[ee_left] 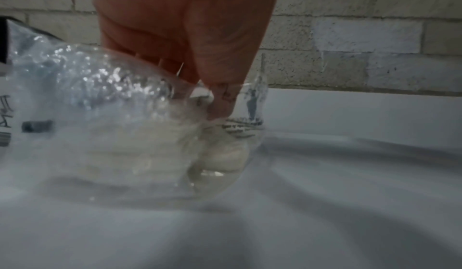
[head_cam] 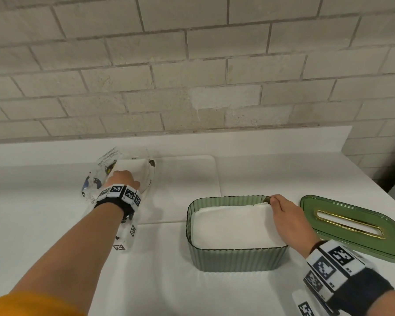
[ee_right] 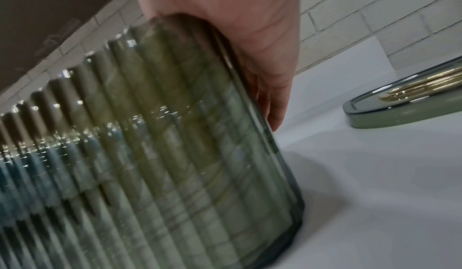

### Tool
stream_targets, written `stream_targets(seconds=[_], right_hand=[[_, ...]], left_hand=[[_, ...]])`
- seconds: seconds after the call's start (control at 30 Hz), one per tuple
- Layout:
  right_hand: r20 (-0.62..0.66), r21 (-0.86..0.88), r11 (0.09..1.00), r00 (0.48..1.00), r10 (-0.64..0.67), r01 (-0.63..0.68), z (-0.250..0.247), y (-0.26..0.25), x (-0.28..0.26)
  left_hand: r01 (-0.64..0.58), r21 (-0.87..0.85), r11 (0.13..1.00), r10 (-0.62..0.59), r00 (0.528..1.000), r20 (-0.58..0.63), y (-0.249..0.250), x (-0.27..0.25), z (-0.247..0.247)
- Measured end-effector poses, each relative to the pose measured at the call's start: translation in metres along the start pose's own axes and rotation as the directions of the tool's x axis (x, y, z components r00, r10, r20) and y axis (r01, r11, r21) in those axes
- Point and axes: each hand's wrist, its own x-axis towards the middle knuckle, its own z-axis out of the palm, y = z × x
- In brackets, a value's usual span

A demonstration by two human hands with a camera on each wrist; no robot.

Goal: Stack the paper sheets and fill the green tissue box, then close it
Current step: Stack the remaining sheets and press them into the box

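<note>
Ribbed green glass is being seen closest of all, in the right wrist view: the wall of the green tissue box (ee_right: 175, 154), over whose rim the right hand (head_cam: 287, 215) is being draped. Its fingers are being kept inside the box at the far right corner, against the paper sheets (head_cam: 233, 224) already stacked there, while the thumb is being let down along the outer wall (no real clasp on the rim is being shown, and the fingers are mostly hidden, so whether anything is being pinched cannot be told). The box is being left uncovered on the white counter (head_cam: 169, 281), and its green lid (head_cam: 351, 226), with a gold-edged slot, is being left flat on the counter just to the right of it, apart from the box.

Further left, the left hand (head_cam: 121, 179) is being pushed into a clear printed plastic packet (head_cam: 96, 176), which is being shown lying on a white mat (head_cam: 192, 179) near the brick wall (head_cam: 192, 65). White sheets inside the packet are being gripped by the curled fingers, as is being shown (blurrily) through the plastic in the left wrist view. Marker-patterned bands are being worn on both wrists.
</note>
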Motion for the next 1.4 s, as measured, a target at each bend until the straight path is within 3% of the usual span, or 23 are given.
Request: stream_targets(seconds=[0.33, 0.6, 0.8, 0.97, 1.07, 1.17, 1.3, 1.4], right_hand=[[-0.002, 0.026, 1.000, 1.000, 0.003, -0.003, 0.000, 0.000, 0.000], [-0.007, 0.018, 1.000, 1.000, 0.006, -0.006, -0.001, -0.001, -0.002], [-0.004, 0.008, 1.000, 1.000, 0.016, -0.016, -0.001, -0.002, -0.002], [0.009, -0.004, 1.000, 1.000, 0.017, -0.017, -0.002, -0.005, -0.003], [0.015, -0.007, 1.000, 0.999, 0.028, -0.028, -0.002, -0.006, -0.004], [0.029, -0.021, 0.999, 0.999, 0.032, -0.031, -0.003, -0.008, -0.003], [0.092, -0.075, 0.997, 0.995, 0.023, -0.016, -0.011, -0.015, -0.004], [0.050, -0.050, 0.995, 0.995, -0.081, 0.083, -0.023, -0.029, -0.008]], left_hand=[[0.021, 0.009, 1.000, -0.022, 0.996, 0.083, -0.005, 0.007, -0.012], [-0.004, 0.228, 0.974, 0.011, 0.999, -0.030, 0.003, -0.005, 0.009], [0.034, 0.240, 0.970, -0.013, 0.996, -0.086, 0.009, -0.011, 0.017], [0.057, 0.086, 0.995, -0.049, 0.995, -0.091, 0.000, -0.009, 0.000], [0.043, -0.135, 0.990, -0.061, 0.989, -0.133, -0.009, -0.005, -0.021], [-0.028, -0.345, 0.938, -0.053, 0.974, -0.221, -0.017, -0.011, -0.048], [-0.164, -0.454, 0.876, -0.007, 0.936, -0.351, -0.018, -0.031, -0.090], [-0.283, -0.555, 0.782, 0.080, 0.929, -0.361, -0.013, -0.056, -0.119]])
